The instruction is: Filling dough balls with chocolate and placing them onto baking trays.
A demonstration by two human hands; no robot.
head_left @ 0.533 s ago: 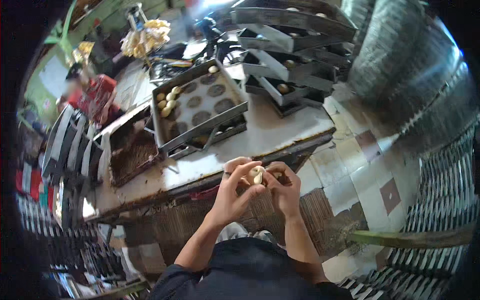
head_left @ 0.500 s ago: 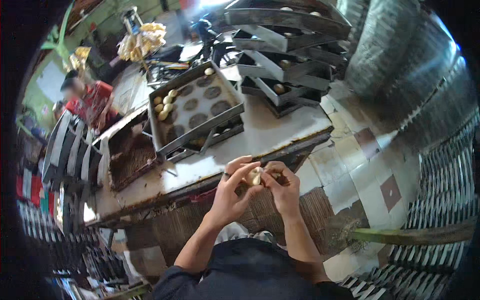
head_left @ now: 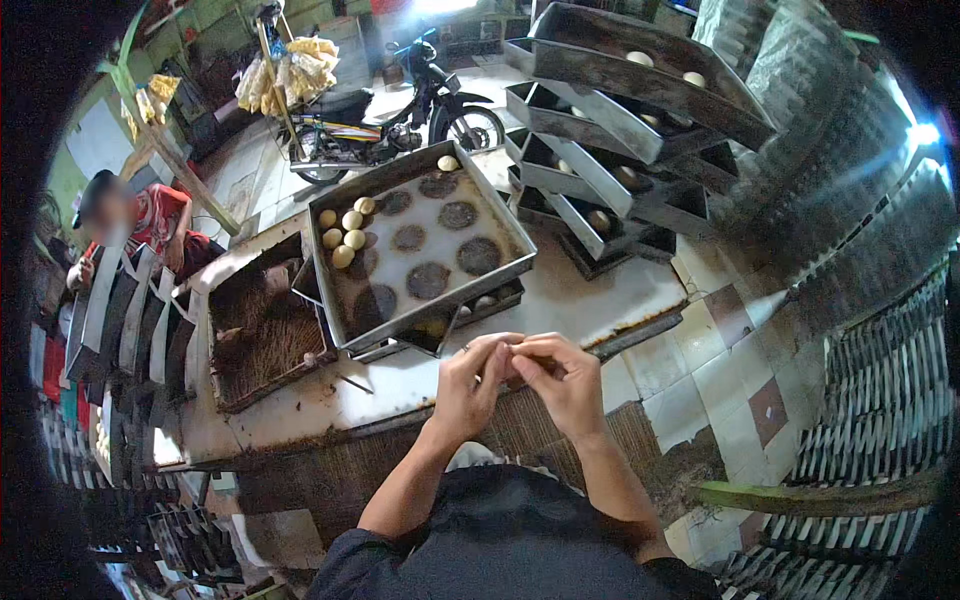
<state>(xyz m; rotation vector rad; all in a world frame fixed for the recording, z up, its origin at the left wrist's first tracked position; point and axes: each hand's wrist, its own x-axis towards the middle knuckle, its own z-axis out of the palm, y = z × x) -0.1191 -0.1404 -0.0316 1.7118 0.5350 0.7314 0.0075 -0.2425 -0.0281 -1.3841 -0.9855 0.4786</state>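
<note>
My left hand (head_left: 468, 388) and my right hand (head_left: 566, 388) meet in front of me, above the near edge of the table. Both are closed, fingertips pressed together in a pinch. The pale piece of dough seen between them a moment ago is now hidden by the fingers. Beyond the hands, a square metal tray (head_left: 452, 302) rests tilted on another tray. Several round pale dough balls (head_left: 353, 220) cluster at its left side, and a single dough ball (head_left: 447, 163) sits in its far corner. Dark round marks spot the tray's floor.
Crisscrossed metal trays (head_left: 590, 130) holding dough balls are stacked at the table's right. A brown-crusted shallow box (head_left: 262, 345) lies at left, beside more stacked trays (head_left: 130, 310). A person (head_left: 165, 225) in red sits far left. Behind stands a motorcycle (head_left: 400, 135).
My fingers have drawn together over the dough, which no longer shows. The view has shifted, so the tray and motorcycle appear more fully. The person in red has raised a hand.
</note>
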